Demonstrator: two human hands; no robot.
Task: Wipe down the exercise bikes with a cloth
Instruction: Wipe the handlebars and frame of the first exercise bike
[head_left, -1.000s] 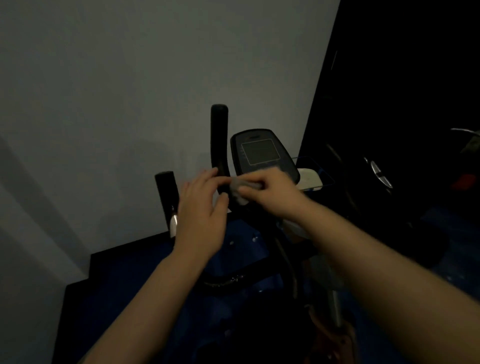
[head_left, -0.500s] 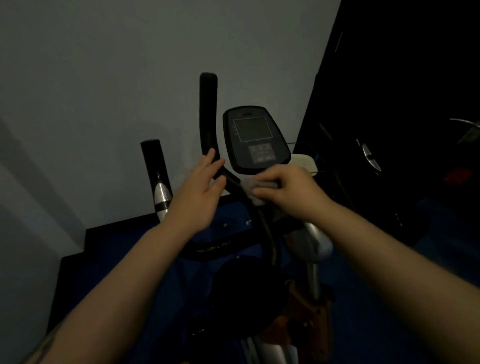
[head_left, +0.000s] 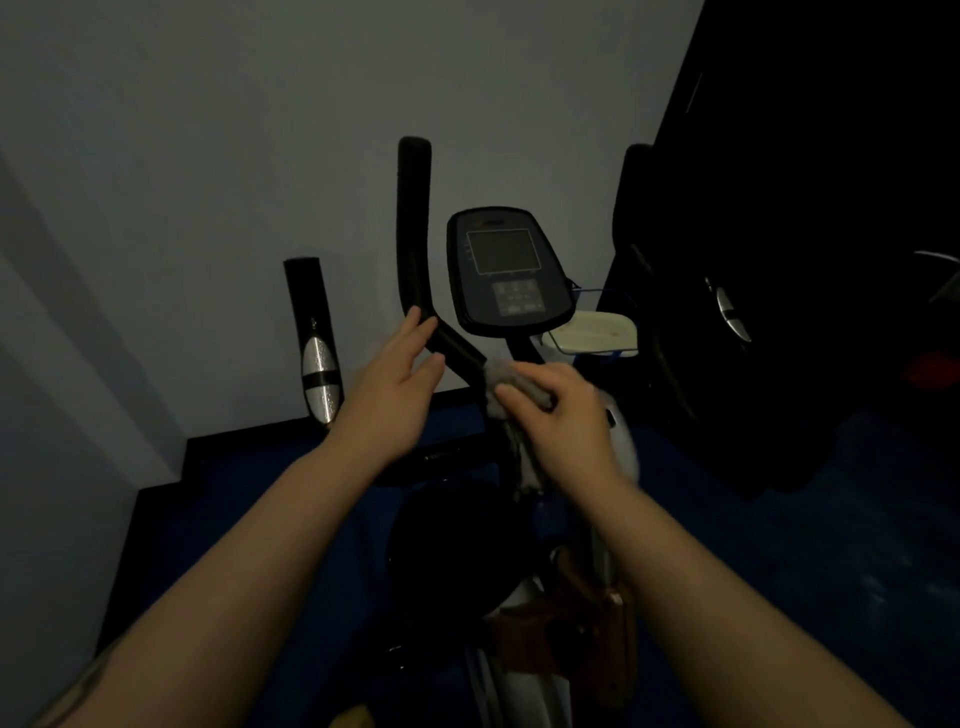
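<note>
1. Exercise bike (head_left: 519, 519) stands against the wall in dim light — missed patches seem likely.
2. Left hand (head_left: 395, 395), fingers loosely extended, steadies the handlebar (head_left: 413, 234).
3. Right hand (head_left: 561, 410) pinches the grey cloth (head_left: 501, 379) at the handlebar base — a loose hold could let it slip off.

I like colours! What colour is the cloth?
Light grey cloth, seen in the head view.

The floor (head_left: 779, 545) is dark blue and runs from the foot of the grey wall to the right side of the room. A black skirting strip (head_left: 249, 441) edges it along the wall and steps down at the left. The exercise bike (head_left: 498, 519) stands on it near the wall. A second dark machine (head_left: 717, 364) stands on it to the right.
</note>
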